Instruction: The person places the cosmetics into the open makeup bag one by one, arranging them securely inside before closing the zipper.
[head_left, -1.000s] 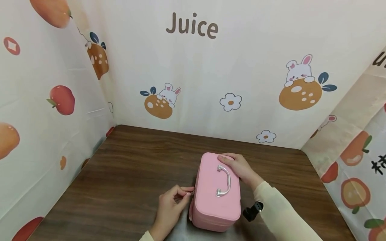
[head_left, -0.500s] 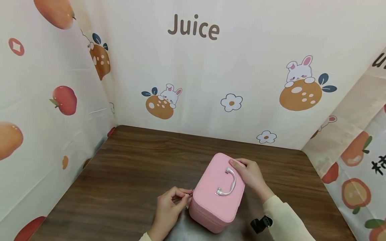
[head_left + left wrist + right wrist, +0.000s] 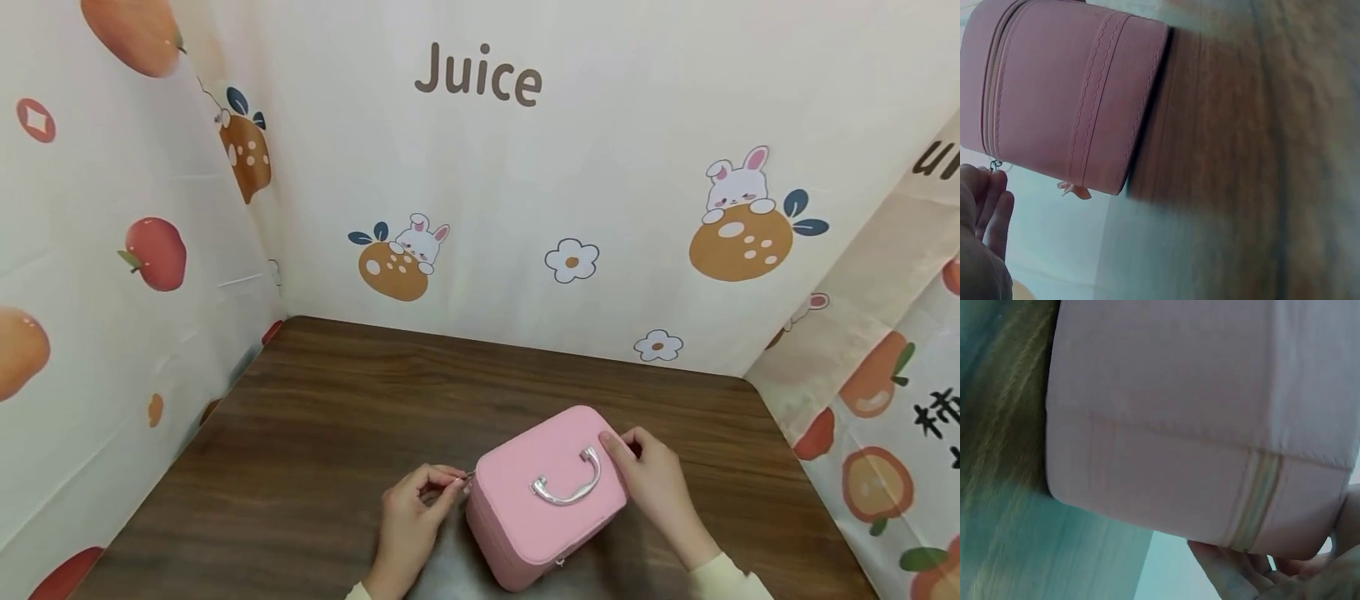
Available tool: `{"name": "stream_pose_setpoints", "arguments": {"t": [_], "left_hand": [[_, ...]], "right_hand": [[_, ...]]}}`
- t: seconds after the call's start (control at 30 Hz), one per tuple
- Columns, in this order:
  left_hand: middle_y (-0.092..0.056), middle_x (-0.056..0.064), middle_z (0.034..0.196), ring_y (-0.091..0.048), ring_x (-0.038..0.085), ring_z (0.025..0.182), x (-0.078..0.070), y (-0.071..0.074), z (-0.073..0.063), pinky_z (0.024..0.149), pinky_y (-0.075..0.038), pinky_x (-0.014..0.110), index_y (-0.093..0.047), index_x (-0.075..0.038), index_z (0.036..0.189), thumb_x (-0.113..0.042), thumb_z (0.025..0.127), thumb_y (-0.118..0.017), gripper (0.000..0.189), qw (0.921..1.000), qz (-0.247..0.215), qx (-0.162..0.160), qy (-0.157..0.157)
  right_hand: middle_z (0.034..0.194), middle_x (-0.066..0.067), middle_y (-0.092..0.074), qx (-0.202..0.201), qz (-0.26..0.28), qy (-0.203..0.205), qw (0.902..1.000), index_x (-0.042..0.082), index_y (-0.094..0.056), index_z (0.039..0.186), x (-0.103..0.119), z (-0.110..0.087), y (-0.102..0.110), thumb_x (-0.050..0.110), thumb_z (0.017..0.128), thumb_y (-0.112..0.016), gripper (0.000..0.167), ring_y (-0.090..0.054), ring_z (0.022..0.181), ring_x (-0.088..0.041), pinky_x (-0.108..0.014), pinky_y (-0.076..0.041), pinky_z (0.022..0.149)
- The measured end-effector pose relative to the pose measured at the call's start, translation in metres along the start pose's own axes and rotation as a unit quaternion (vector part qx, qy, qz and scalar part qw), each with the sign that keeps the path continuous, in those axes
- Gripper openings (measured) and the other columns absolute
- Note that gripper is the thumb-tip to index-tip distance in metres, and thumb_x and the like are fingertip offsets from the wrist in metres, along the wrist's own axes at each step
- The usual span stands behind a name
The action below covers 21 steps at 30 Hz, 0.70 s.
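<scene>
A pink zip-up vanity case (image 3: 517,467) sits at an angle on the table, its lid down. The silver handle (image 3: 578,495) stands on top. My left hand (image 3: 408,517) is at the case's left corner, pinching the metal zipper pull (image 3: 995,165) between thumb and fingertips. In the left wrist view the zipper (image 3: 993,81) runs shut along the side, and a small pink bow (image 3: 1075,189) sticks out below. My right hand (image 3: 660,479) grips the right end, thumb on the lid and fingers over the side. The right wrist view shows the zipper band (image 3: 1257,503) beside those fingers.
The dark wooden table (image 3: 337,400) reaches back to a fruit-and-rabbit printed curtain (image 3: 487,167). More printed cloth (image 3: 67,350) hangs along the left side, and likewise on the right. A small metal piece (image 3: 560,562) shows on the case's near side.
The case has turned clockwise, its far end swinging right and towards me. My right hand has moved right and nearer with it. My left hand keeps pinching the zipper pull, shifted slightly left.
</scene>
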<state>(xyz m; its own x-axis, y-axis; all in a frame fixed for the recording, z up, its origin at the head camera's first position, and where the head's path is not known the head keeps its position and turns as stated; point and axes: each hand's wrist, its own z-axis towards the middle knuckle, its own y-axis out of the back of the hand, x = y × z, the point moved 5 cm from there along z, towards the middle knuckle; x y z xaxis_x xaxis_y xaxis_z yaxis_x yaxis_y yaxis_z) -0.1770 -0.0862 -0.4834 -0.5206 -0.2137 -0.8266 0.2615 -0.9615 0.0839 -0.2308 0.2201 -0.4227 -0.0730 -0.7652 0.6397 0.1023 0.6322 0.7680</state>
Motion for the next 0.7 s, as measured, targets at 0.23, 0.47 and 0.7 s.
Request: {"name": "stream_pose_setpoints", "arguments": {"t": [0.23, 0.47, 0.7], "left_hand": [[-0.074, 0.008, 0.080, -0.072, 0.017, 0.072, -0.009, -0.001, 0.009, 0.062, -0.056, 0.019, -0.065, -0.004, 0.075, 0.018, 0.071, -0.076, 0.025, 0.9995, 0.019, -0.023, -0.006], [-0.074, 0.009, 0.080, -0.071, 0.014, 0.073, -0.028, 0.002, 0.017, 0.063, -0.056, 0.020, -0.063, -0.003, 0.075, 0.016, 0.073, -0.076, 0.022, 0.9995, 0.022, -0.020, 0.001], [-0.074, 0.008, 0.081, -0.071, 0.012, 0.074, -0.021, 0.000, 0.015, 0.063, -0.057, 0.021, -0.063, -0.003, 0.076, 0.014, 0.074, -0.076, 0.021, 0.9990, 0.022, -0.014, 0.035]], "right_hand": [[0.127, -0.011, -0.058, 0.094, 0.028, 0.103, 0.9898, 0.014, -0.050, 0.136, 0.000, -0.003, 0.009, 0.040, 0.095, -0.063, 0.050, -0.062, 0.106, -0.025, -0.036, -0.052, 0.082], [0.165, -0.001, -0.012, 0.253, 0.000, 0.263, 0.9310, 0.027, -0.022, 0.157, 0.023, 0.004, 0.002, 0.051, 0.058, -0.090, 0.123, -0.016, 0.149, -0.038, -0.066, -0.023, 0.109], [0.166, -0.007, -0.009, 0.293, -0.021, 0.328, 0.8979, 0.015, -0.021, 0.158, 0.033, 0.002, -0.006, 0.060, 0.047, -0.091, 0.138, 0.002, 0.150, -0.039, -0.075, -0.011, 0.107]]}}
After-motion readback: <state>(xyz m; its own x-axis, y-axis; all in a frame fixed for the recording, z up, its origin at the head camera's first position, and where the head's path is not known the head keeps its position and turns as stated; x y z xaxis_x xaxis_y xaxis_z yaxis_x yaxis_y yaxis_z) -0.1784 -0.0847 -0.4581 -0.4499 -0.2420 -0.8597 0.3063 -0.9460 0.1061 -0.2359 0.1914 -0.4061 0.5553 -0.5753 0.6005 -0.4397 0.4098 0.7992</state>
